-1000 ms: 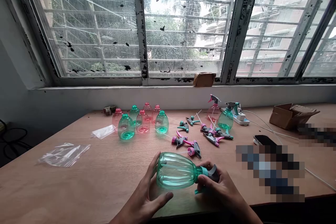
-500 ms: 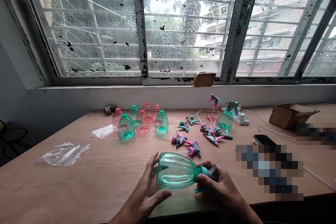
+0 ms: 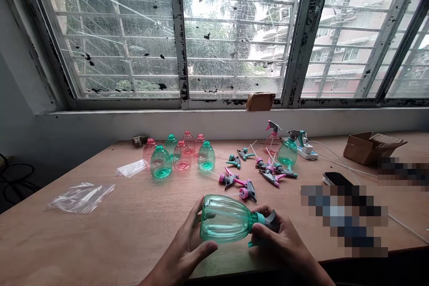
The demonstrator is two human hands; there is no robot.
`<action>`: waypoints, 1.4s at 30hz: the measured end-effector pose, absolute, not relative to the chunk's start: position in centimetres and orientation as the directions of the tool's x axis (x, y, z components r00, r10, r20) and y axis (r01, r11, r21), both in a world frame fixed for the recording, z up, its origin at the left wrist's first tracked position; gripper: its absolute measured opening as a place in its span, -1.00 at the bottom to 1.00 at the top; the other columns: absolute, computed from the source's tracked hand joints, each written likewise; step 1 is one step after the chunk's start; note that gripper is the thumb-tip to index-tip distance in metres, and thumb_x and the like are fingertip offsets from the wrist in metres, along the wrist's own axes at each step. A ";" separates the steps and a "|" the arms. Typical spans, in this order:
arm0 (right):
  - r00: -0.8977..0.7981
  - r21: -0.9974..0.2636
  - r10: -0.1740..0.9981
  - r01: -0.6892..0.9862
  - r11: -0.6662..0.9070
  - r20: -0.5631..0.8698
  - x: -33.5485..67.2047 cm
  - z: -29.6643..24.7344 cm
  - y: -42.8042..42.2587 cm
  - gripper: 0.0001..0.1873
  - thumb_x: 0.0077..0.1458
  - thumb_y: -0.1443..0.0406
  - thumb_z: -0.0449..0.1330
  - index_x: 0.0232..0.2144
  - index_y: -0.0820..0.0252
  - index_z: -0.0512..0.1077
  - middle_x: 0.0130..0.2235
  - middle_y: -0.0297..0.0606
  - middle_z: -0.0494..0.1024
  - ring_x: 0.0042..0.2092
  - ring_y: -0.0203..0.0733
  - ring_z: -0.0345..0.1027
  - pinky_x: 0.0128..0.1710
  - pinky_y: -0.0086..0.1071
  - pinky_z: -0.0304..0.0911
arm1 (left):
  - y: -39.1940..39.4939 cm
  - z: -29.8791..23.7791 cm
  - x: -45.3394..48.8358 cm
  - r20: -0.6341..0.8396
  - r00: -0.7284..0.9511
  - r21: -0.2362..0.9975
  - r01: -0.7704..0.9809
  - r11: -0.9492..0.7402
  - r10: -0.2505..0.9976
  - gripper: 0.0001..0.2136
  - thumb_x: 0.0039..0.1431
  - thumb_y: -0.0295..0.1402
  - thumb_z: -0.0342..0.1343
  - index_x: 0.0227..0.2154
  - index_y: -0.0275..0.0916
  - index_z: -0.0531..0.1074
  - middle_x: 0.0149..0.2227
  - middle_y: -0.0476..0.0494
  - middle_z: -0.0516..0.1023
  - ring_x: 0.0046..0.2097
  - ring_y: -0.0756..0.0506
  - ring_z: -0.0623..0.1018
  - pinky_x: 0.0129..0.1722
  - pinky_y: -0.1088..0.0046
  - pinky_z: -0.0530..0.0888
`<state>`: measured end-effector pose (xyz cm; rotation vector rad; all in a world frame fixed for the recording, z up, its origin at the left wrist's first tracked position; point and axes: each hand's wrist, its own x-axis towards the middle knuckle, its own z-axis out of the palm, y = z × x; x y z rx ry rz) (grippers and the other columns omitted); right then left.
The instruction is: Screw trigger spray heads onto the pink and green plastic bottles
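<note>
Right hand (image 3: 284, 236) around the sprayer (image 3: 272, 220) of a sideways translucent green bottle (image 3: 228, 219)

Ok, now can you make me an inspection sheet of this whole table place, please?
Surface: table, light wood-look, things spread over it.
Job's things: green bottle held sideways, spray head at its neck; seven headless bottles and loose sprayers beyond.
Clutter: plastic bag, cardboard box.
Left grip: cupped by the bottle's base, thumb spread; contact unclear.
Right grip: closed around the spray head.
Cables: white cables along the right side, near a power strip.
Surroundings: marked, dirty-looking window behind.
</note>
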<state>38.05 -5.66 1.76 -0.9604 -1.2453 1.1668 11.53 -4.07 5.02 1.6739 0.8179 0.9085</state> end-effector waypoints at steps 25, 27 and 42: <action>-0.051 -0.978 0.982 -0.111 0.177 0.183 38.2 1.7 -5.7 -0.62 0.02 0.10 0.44 -0.23 0.23 0.49 -0.52 -0.31 0.66 -0.47 -0.16 0.56 -0.42 -0.38 0.44 | -3.5 4.3 11.2 0.177 0.516 0.940 0.164 -0.299 0.838 -0.15 0.22 -0.13 0.25 0.41 -0.02 -0.15 0.46 -0.12 0.03 0.45 -0.30 -0.02 0.43 0.06 -0.12; -0.055 -0.979 0.982 -0.106 0.177 0.183 38.1 1.7 -5.6 -0.61 0.01 0.10 0.44 -0.23 0.23 0.50 -0.51 -0.31 0.67 -0.46 -0.17 0.57 -0.42 -0.40 0.44 | -3.6 4.4 11.3 0.182 0.519 0.947 0.136 -0.291 0.835 -0.16 0.22 -0.06 0.22 0.41 -0.06 -0.13 0.44 -0.17 0.07 0.44 -0.33 0.02 0.43 0.04 -0.09; -0.081 -0.982 0.986 -0.130 0.135 0.146 38.1 1.7 -5.6 -0.60 0.00 0.11 0.45 -0.23 0.25 0.47 -0.52 -0.33 0.63 -0.48 -0.16 0.55 -0.43 -0.35 0.42 | -3.8 4.3 11.4 0.157 0.478 0.972 0.081 -0.222 0.864 -0.19 0.24 -0.03 0.18 0.41 -0.02 -0.13 0.43 -0.19 0.11 0.40 -0.35 0.17 0.36 0.09 0.18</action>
